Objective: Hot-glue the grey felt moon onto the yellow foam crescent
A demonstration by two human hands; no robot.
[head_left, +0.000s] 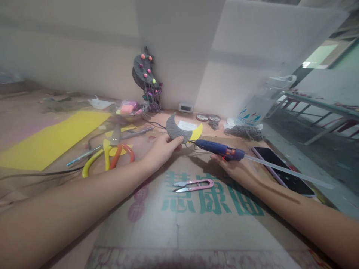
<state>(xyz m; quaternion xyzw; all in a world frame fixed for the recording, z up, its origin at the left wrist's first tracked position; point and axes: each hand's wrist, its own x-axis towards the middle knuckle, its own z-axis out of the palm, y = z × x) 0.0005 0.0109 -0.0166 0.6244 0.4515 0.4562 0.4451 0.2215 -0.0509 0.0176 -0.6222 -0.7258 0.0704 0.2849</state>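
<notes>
My left hand (169,146) pinches a crescent moon shape (179,129) over the middle of the table. Grey yarn covers most of the crescent, and its right tip is bare yellow. In my right hand (223,163) is a blue hot glue gun (217,148) with a long translucent glue stick (291,173) out of its back. The gun's nozzle points left, at the border of grey and yellow, close to my left thumb; I cannot tell whether it touches. Below both hands lie pink-handled thread snips (193,185) on printed cardboard (146,235).
Yellow-and-orange-handled scissors (109,153) and a yellow sheet (53,138) lie left. A finished-looking grey crescent with beads (144,73) leans against the wall. A phone (283,170), grey yarn (245,132) and a clear bottle (259,101) are at right. A black cord (42,173) crosses the left side.
</notes>
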